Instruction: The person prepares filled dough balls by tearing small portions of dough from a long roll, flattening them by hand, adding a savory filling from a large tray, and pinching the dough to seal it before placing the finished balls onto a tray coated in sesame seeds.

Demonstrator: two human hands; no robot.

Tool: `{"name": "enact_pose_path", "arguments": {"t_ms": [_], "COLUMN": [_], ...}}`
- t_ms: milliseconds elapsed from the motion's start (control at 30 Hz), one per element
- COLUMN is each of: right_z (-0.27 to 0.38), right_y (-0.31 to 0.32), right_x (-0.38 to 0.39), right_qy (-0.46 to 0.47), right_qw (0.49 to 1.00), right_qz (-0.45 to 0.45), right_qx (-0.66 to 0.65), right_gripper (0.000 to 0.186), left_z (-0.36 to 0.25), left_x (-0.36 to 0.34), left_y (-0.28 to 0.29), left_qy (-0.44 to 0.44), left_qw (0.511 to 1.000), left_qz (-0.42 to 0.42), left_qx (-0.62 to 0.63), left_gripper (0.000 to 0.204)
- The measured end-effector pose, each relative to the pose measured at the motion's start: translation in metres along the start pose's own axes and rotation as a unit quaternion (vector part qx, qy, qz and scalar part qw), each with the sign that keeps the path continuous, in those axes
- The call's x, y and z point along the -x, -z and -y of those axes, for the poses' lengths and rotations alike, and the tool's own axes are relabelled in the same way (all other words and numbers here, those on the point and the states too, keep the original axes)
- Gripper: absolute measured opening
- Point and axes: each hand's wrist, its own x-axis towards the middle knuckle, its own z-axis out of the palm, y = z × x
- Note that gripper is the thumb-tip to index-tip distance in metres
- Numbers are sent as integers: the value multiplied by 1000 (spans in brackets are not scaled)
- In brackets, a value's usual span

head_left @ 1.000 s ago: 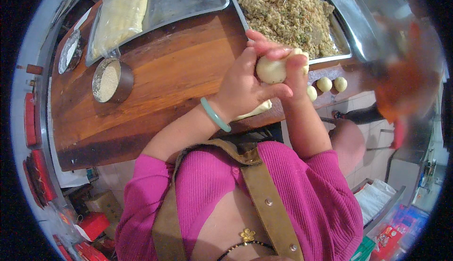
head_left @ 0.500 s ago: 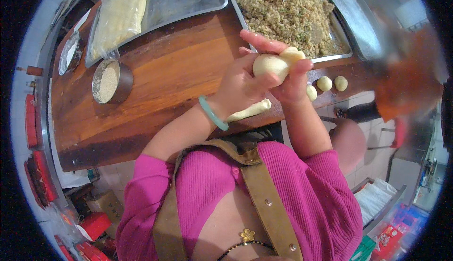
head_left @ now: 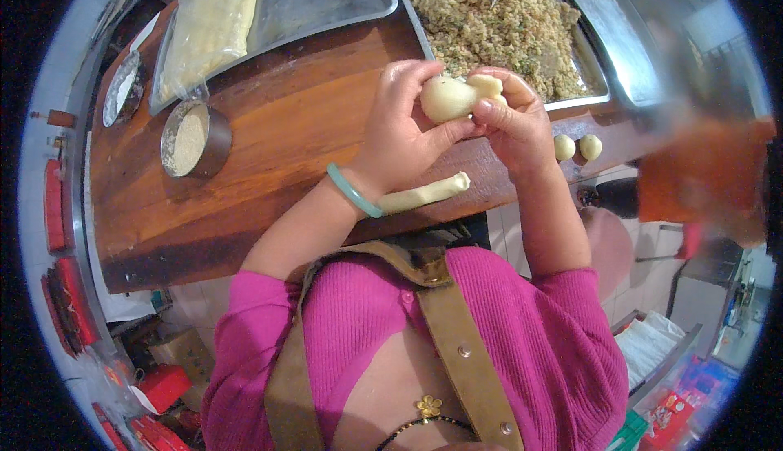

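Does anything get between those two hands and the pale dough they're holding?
Nothing visible does: the bare left hand cups the round end of the pale dough, and the right hand grips its narrower end.

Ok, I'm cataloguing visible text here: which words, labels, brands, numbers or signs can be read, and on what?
None can be read.
Red package, lower right: any print is too small and blurred.
Clear plastic bag, upper left: no legible print.
Held dough piece: no print visible.
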Motion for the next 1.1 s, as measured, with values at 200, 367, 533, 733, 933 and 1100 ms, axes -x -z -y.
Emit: {"name": "enact_pose_path", "arguments": {"t_ms": [200,367,533,733,933,1100], "right_z": [-3,-1,-1,-8,-6,-11], "right_y": [-9,-13,-16,-18,-22,-31], "right_x": [-1,1,2,-7,0,-1], "right_qy": [92,4,36,187,152,83], "right_qw": [984,998,992,934,957,972], "right_qz": [27,15,31,32,9,7], "right_qx": [151,66,118,303,248,218], "right_gripper": [31,31,20,16,13,16], "left_z": [-16,-19,-11,-24,-24,-24], "left_x": [-5,-4,7,0,7,2], "left_y": [13,16,12,22,16,29], "left_qy": [132,140,-9,241,86,230], "left_qw": [985,982,995,939,987,951], "left_qz": [11,66,29,70,-9,50], "left_qx": [109,106,100,233,138,198], "left_gripper": [41,43,43,35,33,37]}}
